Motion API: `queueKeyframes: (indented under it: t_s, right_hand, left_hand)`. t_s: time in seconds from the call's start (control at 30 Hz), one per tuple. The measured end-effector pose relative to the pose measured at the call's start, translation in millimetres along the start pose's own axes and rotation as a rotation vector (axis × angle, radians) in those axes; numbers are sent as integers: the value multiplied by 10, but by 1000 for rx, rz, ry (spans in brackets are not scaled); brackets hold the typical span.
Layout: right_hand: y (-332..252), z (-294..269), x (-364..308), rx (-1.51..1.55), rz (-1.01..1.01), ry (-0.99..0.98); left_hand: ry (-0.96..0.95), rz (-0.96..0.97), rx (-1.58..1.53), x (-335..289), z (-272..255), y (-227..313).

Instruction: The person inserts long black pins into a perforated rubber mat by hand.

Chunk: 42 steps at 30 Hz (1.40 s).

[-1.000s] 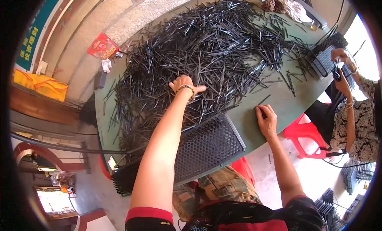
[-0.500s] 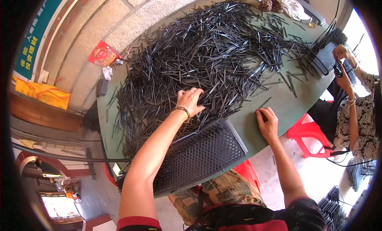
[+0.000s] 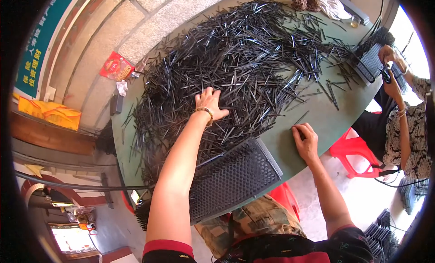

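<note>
Hundreds of rods: thin black sticks (image 3: 253, 59) are lying in a tangled heap across the green round table (image 3: 331, 122), filling it from about nine o'clock round to two o'clock.
Left edge: loose rods are hanging over the rim at about eight o'clock; I judge a careless sweep is likely to send some to the floor.
Left hand: the left hand (image 3: 209, 104) is resting flat on the heap near the table's middle, fingers spread, gripping nothing that I can see.
Snag risk: the beaded bracelet (image 3: 206, 110) is sitting right against the crossed rods, so I judge it could be catching on them and dragging a clump along.
Tray: a black perforated tray (image 3: 231, 177) is lying at six o'clock, tilted over the near rim; it looks liable to be tipping off if leaned upon.
Right hand: the right hand (image 3: 307, 139) is pressing on bare table at about five o'clock, fingers curled loosely, holding nothing visible.
Far right: another person's hands (image 3: 390, 63) are working by a second black tray (image 3: 371, 59) at three o'clock, well apart.
</note>
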State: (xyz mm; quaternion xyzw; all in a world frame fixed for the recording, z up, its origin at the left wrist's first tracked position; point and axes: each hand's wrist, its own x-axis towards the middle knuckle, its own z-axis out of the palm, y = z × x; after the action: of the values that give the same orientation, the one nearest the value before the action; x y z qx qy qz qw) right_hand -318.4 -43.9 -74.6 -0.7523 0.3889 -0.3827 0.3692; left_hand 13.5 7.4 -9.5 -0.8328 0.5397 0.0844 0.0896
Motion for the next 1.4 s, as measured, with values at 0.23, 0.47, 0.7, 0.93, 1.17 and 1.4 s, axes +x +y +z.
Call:
queueKeyframes:
  t_s: [0.23, 0.47, 0.7, 0.93, 1.17, 1.4]
  right_hand:
    - [57, -28, -18, 0, -12, 31]
    - [6, -33, -21, 13, -4, 17]
    - [29, -55, -8, 19, 14, 17]
    - [-18, -15, -1, 35, 3, 24]
    - [13, -2, -21, 33, -5, 30]
    - [38, -22, -22, 42, 21, 28]
  left_hand:
    - [-185, 76, -22, -257, -147, 205]
    - [166, -150, -133, -6, 27, -218]
    - [19, -26, -4, -80, 18, -64]
    - [-39, 25, 30, -196, 111, 1]
    - [-79, 12, 56, 31, 27, -114]
    - [-147, 80, 27, -76, 12, -35]
